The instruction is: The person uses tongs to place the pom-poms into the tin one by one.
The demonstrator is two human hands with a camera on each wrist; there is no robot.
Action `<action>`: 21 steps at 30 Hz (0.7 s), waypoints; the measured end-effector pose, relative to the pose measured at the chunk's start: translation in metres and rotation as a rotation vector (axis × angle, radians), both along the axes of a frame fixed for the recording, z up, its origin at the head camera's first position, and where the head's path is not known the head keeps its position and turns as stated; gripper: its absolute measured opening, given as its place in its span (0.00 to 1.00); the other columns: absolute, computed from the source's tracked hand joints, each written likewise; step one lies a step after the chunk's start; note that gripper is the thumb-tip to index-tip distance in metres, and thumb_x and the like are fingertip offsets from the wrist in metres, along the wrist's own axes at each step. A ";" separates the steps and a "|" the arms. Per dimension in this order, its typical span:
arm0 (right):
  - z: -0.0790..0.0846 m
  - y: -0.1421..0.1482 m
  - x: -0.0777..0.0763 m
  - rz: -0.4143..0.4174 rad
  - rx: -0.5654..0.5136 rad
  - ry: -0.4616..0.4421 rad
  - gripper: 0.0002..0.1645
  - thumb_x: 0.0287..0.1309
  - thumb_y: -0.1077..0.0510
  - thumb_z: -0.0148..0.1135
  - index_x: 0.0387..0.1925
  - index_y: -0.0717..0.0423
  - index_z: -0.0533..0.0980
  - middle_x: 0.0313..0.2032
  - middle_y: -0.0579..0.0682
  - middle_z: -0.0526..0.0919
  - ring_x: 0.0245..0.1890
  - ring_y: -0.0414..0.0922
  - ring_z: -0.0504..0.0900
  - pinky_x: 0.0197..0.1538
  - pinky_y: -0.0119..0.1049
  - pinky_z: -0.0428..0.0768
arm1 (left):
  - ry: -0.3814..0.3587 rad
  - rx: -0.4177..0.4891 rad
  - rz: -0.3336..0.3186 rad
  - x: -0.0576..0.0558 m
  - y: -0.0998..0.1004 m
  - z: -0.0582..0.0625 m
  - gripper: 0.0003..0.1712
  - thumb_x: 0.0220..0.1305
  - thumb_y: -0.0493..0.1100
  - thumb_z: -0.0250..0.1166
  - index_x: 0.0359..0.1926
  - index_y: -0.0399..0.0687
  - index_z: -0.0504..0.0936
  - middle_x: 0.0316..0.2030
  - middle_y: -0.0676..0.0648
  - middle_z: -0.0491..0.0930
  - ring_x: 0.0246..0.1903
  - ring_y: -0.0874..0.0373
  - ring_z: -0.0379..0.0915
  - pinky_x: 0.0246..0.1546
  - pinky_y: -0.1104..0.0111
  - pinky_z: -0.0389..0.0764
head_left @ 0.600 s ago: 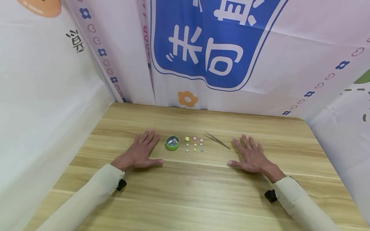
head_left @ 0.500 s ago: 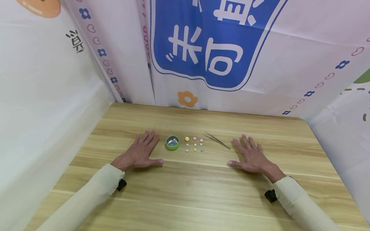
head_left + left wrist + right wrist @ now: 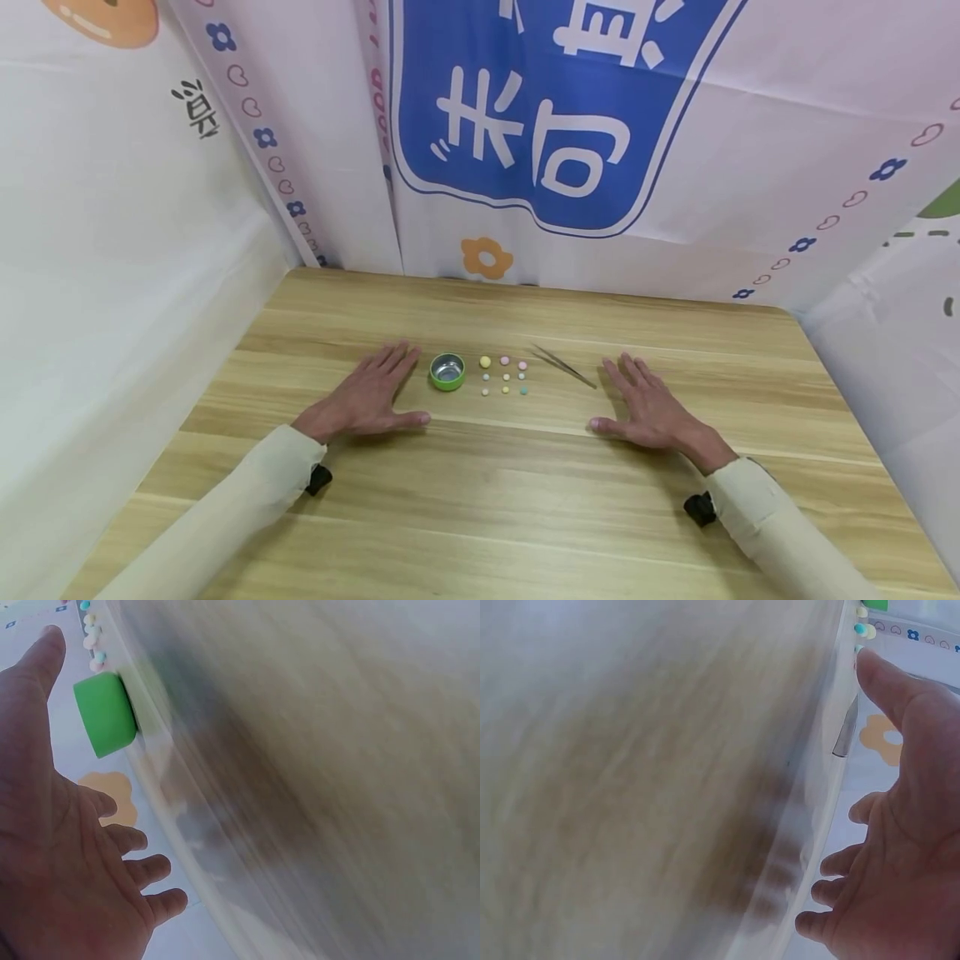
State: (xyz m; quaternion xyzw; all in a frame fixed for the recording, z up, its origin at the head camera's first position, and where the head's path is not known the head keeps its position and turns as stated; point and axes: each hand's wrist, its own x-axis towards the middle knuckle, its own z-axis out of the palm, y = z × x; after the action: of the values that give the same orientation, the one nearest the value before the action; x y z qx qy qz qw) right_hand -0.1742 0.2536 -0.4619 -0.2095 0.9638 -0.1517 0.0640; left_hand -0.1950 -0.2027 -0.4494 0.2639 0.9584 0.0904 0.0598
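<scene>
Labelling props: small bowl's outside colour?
The bowl is green outside, clearest in the left wrist view.

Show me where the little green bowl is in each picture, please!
Head: the green bowl, just below and left of centre.
Left wrist: the green bowl, upper left.
Right wrist: the green bowl, mostly cut off, top edge, right of centre.
Shared landmark: the orange flower.

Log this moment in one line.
left hand: empty, beside green bowl | right hand: empty, near tweezers | small balls: in rows between bowl and tweezers
</scene>
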 end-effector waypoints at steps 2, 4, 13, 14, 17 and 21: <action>0.000 0.000 0.000 0.003 -0.001 -0.005 0.59 0.59 0.31 0.59 0.76 0.63 0.48 0.73 0.74 0.46 0.74 0.70 0.45 0.72 0.66 0.48 | -0.001 0.001 -0.002 -0.001 0.002 0.000 0.64 0.56 0.78 0.57 0.77 0.41 0.47 0.76 0.35 0.46 0.75 0.37 0.44 0.73 0.42 0.52; 0.000 0.000 0.000 0.003 -0.001 -0.010 0.60 0.59 0.31 0.59 0.76 0.63 0.48 0.74 0.73 0.47 0.74 0.70 0.46 0.73 0.64 0.48 | -0.005 -0.001 -0.005 -0.002 0.004 0.000 0.64 0.56 0.78 0.56 0.77 0.40 0.47 0.77 0.35 0.45 0.75 0.37 0.43 0.73 0.44 0.52; 0.001 0.001 0.000 -0.009 -0.031 -0.030 0.60 0.57 0.29 0.60 0.76 0.62 0.49 0.74 0.70 0.51 0.73 0.68 0.52 0.69 0.66 0.58 | -0.041 0.013 -0.013 -0.005 0.011 0.002 0.64 0.56 0.78 0.56 0.77 0.40 0.46 0.77 0.35 0.44 0.75 0.38 0.44 0.73 0.45 0.52; 0.001 0.001 0.000 -0.009 -0.034 -0.028 0.60 0.57 0.30 0.61 0.75 0.62 0.50 0.74 0.69 0.52 0.73 0.68 0.53 0.69 0.66 0.59 | -0.048 0.021 -0.012 -0.005 0.012 0.001 0.64 0.56 0.78 0.57 0.77 0.40 0.46 0.77 0.35 0.44 0.75 0.37 0.45 0.73 0.45 0.52; 0.002 0.000 0.000 -0.011 -0.036 -0.015 0.60 0.57 0.30 0.62 0.75 0.63 0.52 0.73 0.68 0.55 0.72 0.68 0.55 0.68 0.66 0.61 | -0.069 0.049 -0.009 -0.005 0.014 0.000 0.64 0.56 0.78 0.57 0.77 0.40 0.46 0.77 0.34 0.45 0.75 0.37 0.45 0.73 0.45 0.53; 0.001 0.000 -0.001 -0.018 -0.041 0.002 0.59 0.56 0.31 0.63 0.74 0.63 0.54 0.72 0.67 0.58 0.71 0.67 0.57 0.67 0.65 0.63 | -0.099 0.083 -0.001 -0.005 0.016 -0.002 0.64 0.55 0.78 0.58 0.77 0.41 0.46 0.76 0.34 0.45 0.75 0.36 0.46 0.72 0.44 0.55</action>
State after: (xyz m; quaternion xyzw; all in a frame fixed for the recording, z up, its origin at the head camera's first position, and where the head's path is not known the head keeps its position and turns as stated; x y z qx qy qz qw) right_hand -0.1749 0.2537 -0.4606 -0.2025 0.9624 -0.1719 0.0574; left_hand -0.2002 -0.1863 -0.4510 0.2621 0.9495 0.1430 0.0964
